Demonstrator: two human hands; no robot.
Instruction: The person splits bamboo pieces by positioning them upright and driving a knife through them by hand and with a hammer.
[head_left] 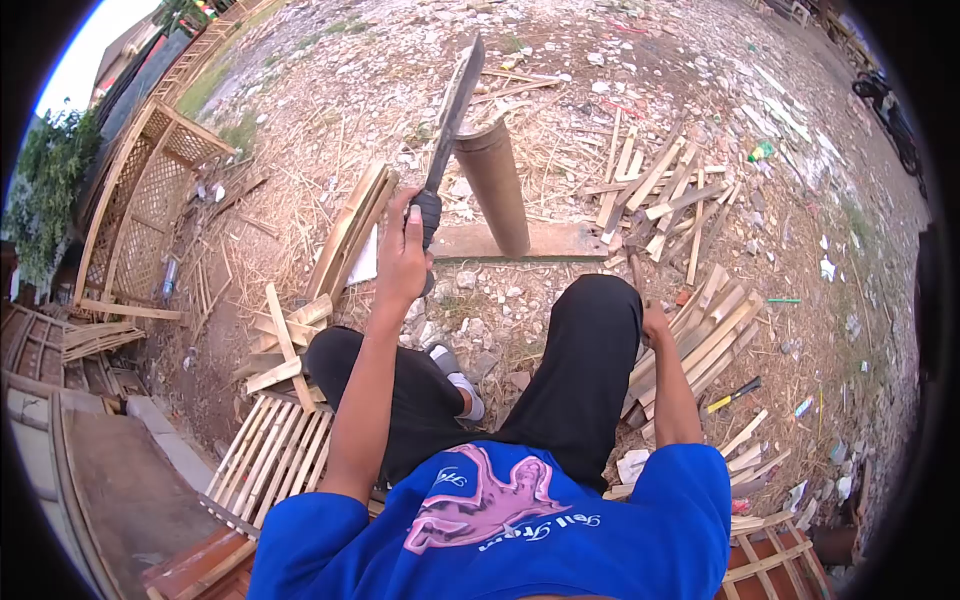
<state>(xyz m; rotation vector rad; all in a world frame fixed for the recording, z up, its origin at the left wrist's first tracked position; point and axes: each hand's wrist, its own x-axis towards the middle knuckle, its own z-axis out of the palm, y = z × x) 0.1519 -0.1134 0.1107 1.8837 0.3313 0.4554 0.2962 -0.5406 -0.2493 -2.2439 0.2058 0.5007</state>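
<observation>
My left hand (403,262) is wrapped around the dark, wrapped handle of a machete (455,115), whose blade points up and away. In this view the blade passes by the left edge of a thick brown cylinder (490,190), perhaps bamboo; contact cannot be told. The cylinder stands upright on a flat plank (560,239) lying on the ground. Beside my right knee, my right hand (655,325) is closed around a thin brown stick-like thing (637,275), partly hidden, its kind unclear.
Split wood strips (665,190) lie scattered at the right beyond the plank, with more stacked strips (705,335) beside my right leg. A yellow-and-black tool (733,395) lies on the ground. Slatted wood (270,455) is at my left, and a lattice frame (150,200) stands farther off.
</observation>
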